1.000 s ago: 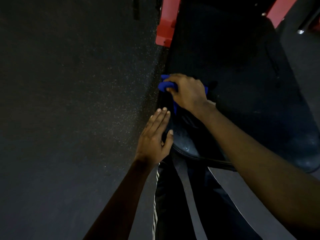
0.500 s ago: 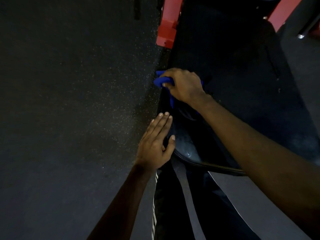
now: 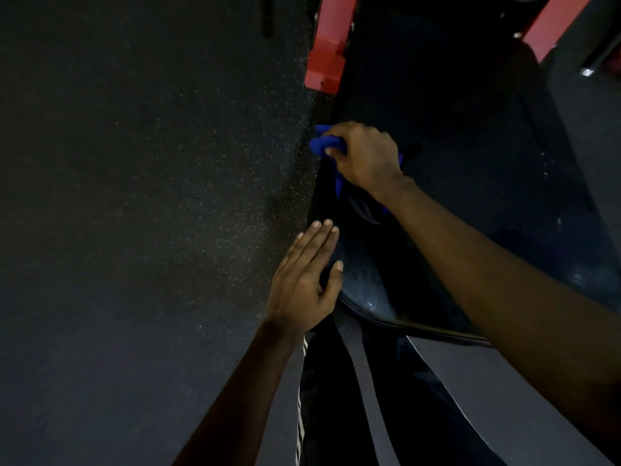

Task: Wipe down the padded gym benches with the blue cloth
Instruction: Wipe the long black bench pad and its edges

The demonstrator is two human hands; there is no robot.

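A black padded bench (image 3: 470, 183) runs from the lower middle up to the top right. My right hand (image 3: 364, 156) grips the bunched blue cloth (image 3: 324, 144) and presses it on the bench's left edge. Most of the cloth is hidden under the hand; a strip hangs down below it. My left hand (image 3: 307, 280) lies flat with straight fingers against the bench's near left edge, thumb on the pad.
Red metal frame parts stand at the top, one (image 3: 327, 45) left of the bench and one (image 3: 551, 25) at the right. Dark speckled rubber floor (image 3: 151, 196) fills the left half. My dark trousers with a white stripe (image 3: 336, 398) show below the bench.
My right hand has slid the blue cloth farther up along the bench's left edge. My left hand stayed flat at the near edge.
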